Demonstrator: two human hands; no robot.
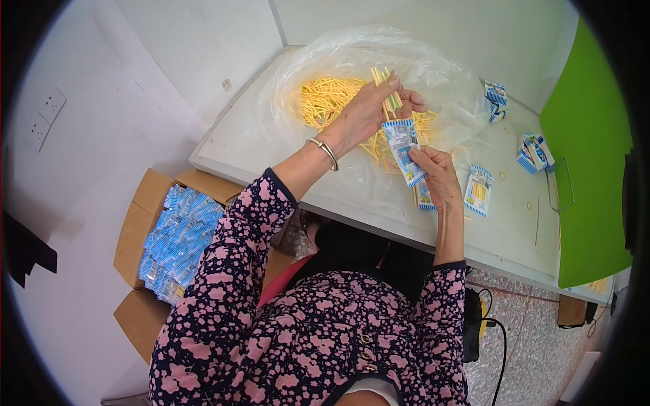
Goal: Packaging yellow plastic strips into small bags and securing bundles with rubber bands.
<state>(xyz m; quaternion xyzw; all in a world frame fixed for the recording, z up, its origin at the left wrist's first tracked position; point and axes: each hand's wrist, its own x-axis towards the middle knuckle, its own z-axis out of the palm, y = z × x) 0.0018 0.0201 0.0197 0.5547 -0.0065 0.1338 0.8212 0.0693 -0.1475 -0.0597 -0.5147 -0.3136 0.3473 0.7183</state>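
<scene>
My left hand (362, 114) grips a small bunch of thin yellow and pale-green sticks (386, 84), its thumb along them and their upper ends poking out. Just below, my right hand (439, 177) pinches a blue-and-white striped plastic packet (402, 139). The lower ends of the sticks meet the packet's top edge; whether they reach inside cannot be made out. Partly behind my right fingers, another packet (424, 197) lies on the table. A flat packet (478, 191) with yellow sticks showing through its window rests to the right of that hand.
Behind my hands, a clear plastic bag (288, 74) spreads under a heap of yellow sticks (328, 96). Bundled blue-and-white packets (533, 153) stand at the right, near a green panel (588, 155). A cardboard box (137, 215) of filled packets (179, 237) sits left, below the table edge.
</scene>
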